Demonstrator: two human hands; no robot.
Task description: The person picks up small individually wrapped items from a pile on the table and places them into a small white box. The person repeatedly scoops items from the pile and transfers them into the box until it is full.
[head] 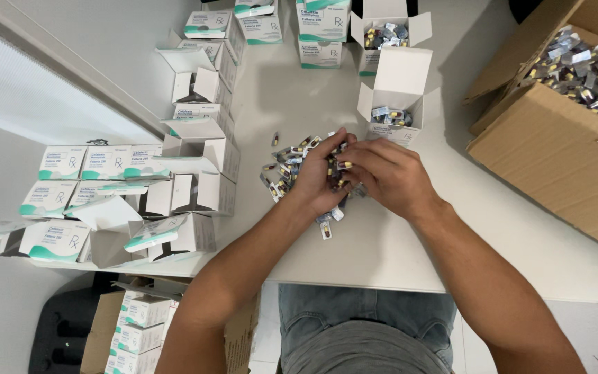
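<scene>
A: What's in the open white carton (396, 93) just beyond the hands?

B: Foil capsule strips (390, 116), part-filling it. A 2nd open carton (389, 31) behind it holds more.

A: And the hands?

B: The left hand (321, 181) is cupped around a bunch of capsule strips (337, 172); the right hand (385, 173) pinches at the same bunch with curled fingers. They sit over a loose pile of strips (286, 166) on the white surface (382, 249).

A: The brown box?

B: The cardboard box (555, 152) at right (flaps open) is heaped with strips (590, 69). Closed and empty open cartons (140, 194) crowd the left.
</scene>
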